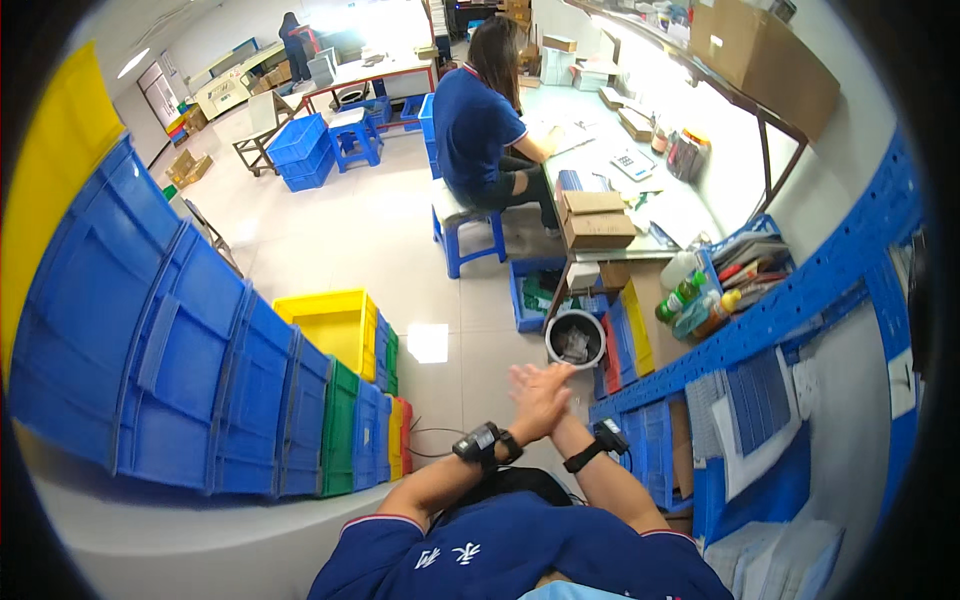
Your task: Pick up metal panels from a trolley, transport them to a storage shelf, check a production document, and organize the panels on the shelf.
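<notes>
My left hand point(545, 404) and my right hand point(522, 380) meet in front of my chest, palms toward each other and crossing at an angle. The left hand lies over the right and hides most of it. Fingers of both stretch outward, slightly blurred, and I see no object between them. A black strapped device point(486, 443) sits on my left wrist, and another black device point(606, 437) is on my right wrist. Just beyond my fingers stands a round bin point(576, 340) with a pale rim, a dark inside and clear plastic scraps in it.
Stacked blue crates point(190, 350) line my left, with a yellow crate point(330, 325) beyond. A blue perforated rack point(740, 340) holding hanging papers point(755, 420) runs along my right. Ahead, a seated person point(480, 125) works at a bench point(690, 205) with cardboard boxes point(597, 220).
</notes>
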Demonstrator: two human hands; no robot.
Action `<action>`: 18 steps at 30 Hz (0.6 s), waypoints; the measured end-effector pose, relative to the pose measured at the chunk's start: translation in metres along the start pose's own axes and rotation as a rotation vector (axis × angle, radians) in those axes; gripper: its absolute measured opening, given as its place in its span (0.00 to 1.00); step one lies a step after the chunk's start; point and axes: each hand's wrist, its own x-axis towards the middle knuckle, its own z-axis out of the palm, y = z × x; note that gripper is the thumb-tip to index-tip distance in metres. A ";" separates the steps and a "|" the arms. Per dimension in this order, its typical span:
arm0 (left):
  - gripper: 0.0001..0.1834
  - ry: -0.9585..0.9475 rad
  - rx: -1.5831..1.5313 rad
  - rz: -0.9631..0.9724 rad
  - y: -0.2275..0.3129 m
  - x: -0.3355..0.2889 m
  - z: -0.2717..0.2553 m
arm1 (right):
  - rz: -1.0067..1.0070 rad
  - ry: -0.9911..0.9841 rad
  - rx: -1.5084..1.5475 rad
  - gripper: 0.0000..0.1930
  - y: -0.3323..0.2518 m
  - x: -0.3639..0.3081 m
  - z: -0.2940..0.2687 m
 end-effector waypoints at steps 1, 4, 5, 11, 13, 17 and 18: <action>0.26 0.018 -0.176 0.082 -0.010 0.016 -0.023 | 0.038 -0.100 0.078 0.40 -0.001 0.015 0.014; 0.26 0.039 -0.294 -0.237 -0.111 0.025 -0.051 | 0.263 0.124 -0.135 0.51 -0.007 0.049 0.110; 0.27 0.045 -0.466 -0.326 -0.144 0.039 -0.054 | 0.333 -0.013 -0.224 0.51 -0.010 0.066 0.118; 0.43 0.415 -1.573 -0.940 -0.245 0.148 -0.090 | 0.026 -0.358 -1.175 0.41 -0.004 0.219 0.135; 0.42 0.358 -1.759 -0.928 -0.242 0.194 -0.123 | -0.122 -0.400 -1.508 0.36 -0.012 0.297 0.134; 0.35 0.298 -1.753 -0.728 -0.248 0.224 -0.215 | -0.425 -0.460 -1.857 0.28 -0.011 0.394 0.174; 0.35 0.358 -1.761 -0.712 -0.246 0.229 -0.236 | -0.386 -0.452 -1.898 0.27 -0.012 0.416 0.188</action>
